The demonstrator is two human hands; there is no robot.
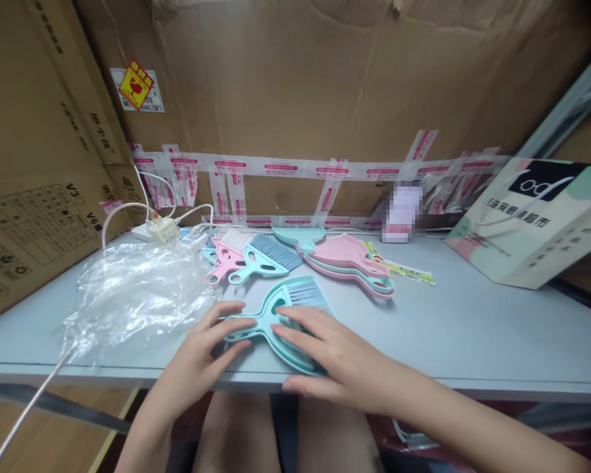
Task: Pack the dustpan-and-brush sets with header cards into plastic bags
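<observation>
Turquoise dustpan (289, 359) | left hand (211, 345), fingers apart, around handle (264, 324) | right hand (342, 351) spread atop

Saw a pale blue-grey tabletop (473, 335) across the front, backed by a tall brown cardboard sheet (295, 85) banded with white-and-red tape (276, 167). Noted a printed brown cardboard carton (24, 164) at left, yellow-brown wood-grain flooring (64, 440) below, a slanting grey metal strut (561, 108) at upper right. Found soft light on the tabletop.
</observation>
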